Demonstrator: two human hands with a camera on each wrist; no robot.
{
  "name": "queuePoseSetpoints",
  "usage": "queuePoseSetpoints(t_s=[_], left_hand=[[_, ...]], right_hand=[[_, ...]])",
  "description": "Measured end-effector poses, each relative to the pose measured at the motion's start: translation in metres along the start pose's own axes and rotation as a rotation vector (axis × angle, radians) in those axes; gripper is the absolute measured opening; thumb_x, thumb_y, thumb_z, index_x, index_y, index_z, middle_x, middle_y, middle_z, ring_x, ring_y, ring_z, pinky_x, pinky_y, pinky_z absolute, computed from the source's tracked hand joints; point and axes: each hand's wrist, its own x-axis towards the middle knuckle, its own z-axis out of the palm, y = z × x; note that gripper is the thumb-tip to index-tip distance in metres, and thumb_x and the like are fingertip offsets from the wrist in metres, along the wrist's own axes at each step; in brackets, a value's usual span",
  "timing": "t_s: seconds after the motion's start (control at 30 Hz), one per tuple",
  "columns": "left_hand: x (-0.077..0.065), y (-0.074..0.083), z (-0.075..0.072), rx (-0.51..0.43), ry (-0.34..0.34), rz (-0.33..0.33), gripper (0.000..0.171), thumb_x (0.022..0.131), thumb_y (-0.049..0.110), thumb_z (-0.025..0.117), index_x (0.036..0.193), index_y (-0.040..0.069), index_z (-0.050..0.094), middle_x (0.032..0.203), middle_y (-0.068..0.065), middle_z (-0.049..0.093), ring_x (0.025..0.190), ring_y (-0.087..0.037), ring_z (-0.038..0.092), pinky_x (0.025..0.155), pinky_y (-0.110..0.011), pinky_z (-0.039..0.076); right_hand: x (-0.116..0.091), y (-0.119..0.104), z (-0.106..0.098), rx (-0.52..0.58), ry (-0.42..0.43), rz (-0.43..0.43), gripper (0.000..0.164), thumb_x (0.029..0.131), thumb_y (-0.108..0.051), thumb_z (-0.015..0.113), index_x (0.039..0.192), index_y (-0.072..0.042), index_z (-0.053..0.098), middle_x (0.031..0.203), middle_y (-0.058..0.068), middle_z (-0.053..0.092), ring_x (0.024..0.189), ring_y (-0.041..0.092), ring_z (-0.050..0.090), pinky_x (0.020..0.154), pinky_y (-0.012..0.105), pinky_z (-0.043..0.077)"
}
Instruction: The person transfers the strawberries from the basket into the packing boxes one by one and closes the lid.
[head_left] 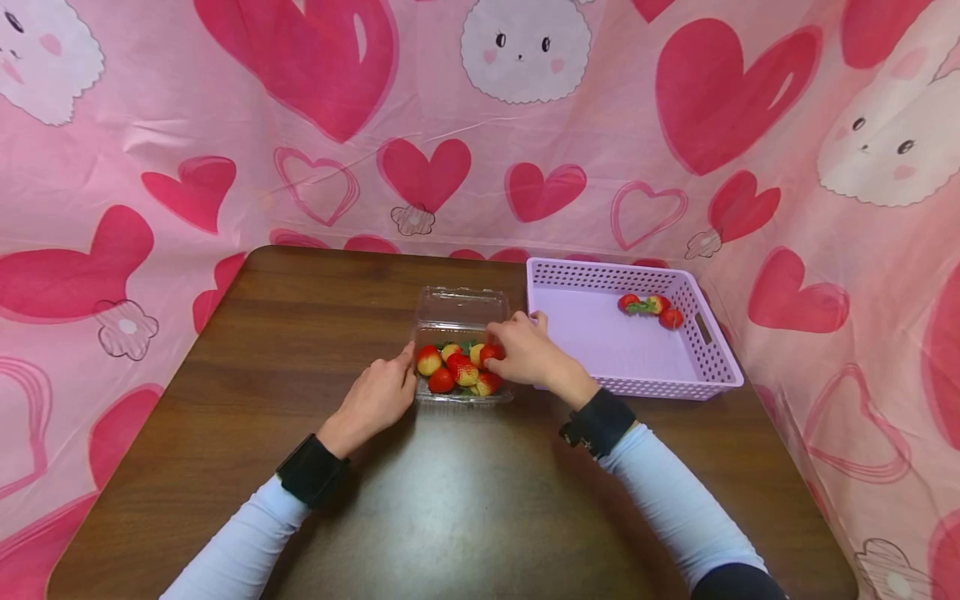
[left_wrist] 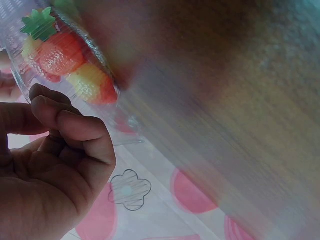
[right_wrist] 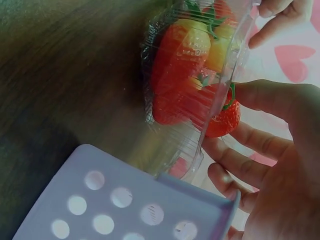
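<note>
Pinching a strawberry (right_wrist: 223, 120) between thumb and fingers, the right hand (head_left: 528, 350) works at the right side of the clear box (head_left: 465, 399), the berry at its rim. The left hand (head_left: 378, 390) holds the box's left edge, its fingers curled. Other strawberries (head_left: 462, 371) lie in the box, which stands on the bench (head_left: 337, 308), lid (head_left: 461, 307) open at the far side. Just to the right, a lilac basket (head_left: 577, 325) has three more berries (head_left: 671, 318) near its far right corner.

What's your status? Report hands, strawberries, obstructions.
Left hand touching clear box, left side; right hand pinching strawberry at box's right. Lid open, nothing visibly in the way. Three strawberries in purple basket.
</note>
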Motion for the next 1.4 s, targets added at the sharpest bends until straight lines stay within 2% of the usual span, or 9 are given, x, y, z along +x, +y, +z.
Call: queuePoseSetpoints(t_s=[0.27,0.83,1.4], left_hand=[[0.0000,-0.0002,-0.0001,-0.009,-0.008,-0.007,0.058,0.104,0.012,0.059,0.155,-0.008,0.043,0.060,-0.004,0.048,0.043,-0.020,0.042,0.043,-0.030,0.041],[-0.0004,-0.0003,-0.0008,-0.013,-0.012,-0.012,0.058,0.105,0.013,0.060,0.156,-0.008,0.043,0.061,-0.004,0.050,0.044,-0.021,0.044,0.044,-0.030,0.042],[0.0003,-0.0006,0.0004,-0.002,-0.005,-0.009,0.058,0.104,0.013,0.058,0.156,-0.008,0.042,0.060,-0.004,0.048,0.043,-0.020,0.041,0.043,-0.031,0.039]], right_hand=[[-0.0006,0.0002,0.0039,-0.018,-0.006,0.007,0.029,0.091,-0.030,0.081,0.112,-0.013,0.072,0.091,-0.002,0.071,0.106,0.028,0.050,0.105,0.065,0.019],[-0.0043,0.0004,0.0052,-0.053,-0.010,-0.010,0.033,0.087,-0.028,0.085,0.113,-0.013,0.073,0.092,-0.003,0.070,0.106,0.028,0.049,0.103,0.065,0.020],[-0.0059,0.0002,0.0050,-0.076,-0.035,-0.006,0.037,0.087,-0.028,0.085,0.118,-0.013,0.072,0.105,-0.001,0.074,0.110,0.028,0.048,0.104,0.064,0.020]])
